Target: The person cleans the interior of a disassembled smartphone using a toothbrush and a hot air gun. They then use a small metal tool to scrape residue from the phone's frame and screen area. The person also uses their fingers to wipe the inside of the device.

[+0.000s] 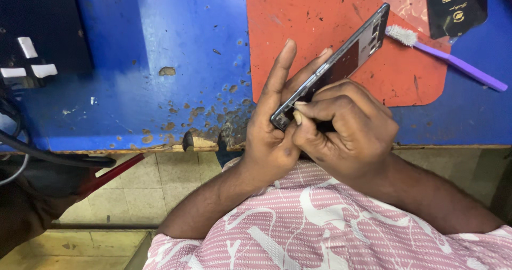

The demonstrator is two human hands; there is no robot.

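A worn blue surface (160,62) ran across the view, its paint chipped and flaking along the near edge, above a floor of pale tiles (154,184). An orange mat (298,19) lay on the surface, speckled with dark marks. At the mat's far right a purple toothbrush (448,57) lay with its white bristles on the mat's edge and its handle pointing right, just beside a black packet (456,6) at the top. At the far left sat a dark block with white switches (29,59), and black cables (32,147) trailed down from it.

Near the front edge of the surface, the person held a dark phone frame (346,54) slanted up to the right, its upper end over the mat. The left hand (274,115) cradled the frame's lower end, its fingers (282,62) stretched up along the back and the thumb pressed at the bottom corner. The right hand (344,129) was curled into a closed grip just beside it, its thumb and forefinger pinched at that same lower corner; whether they gripped a small tool could not be told. Both forearms rested over a lap in pink cloth with white patterning (330,222).
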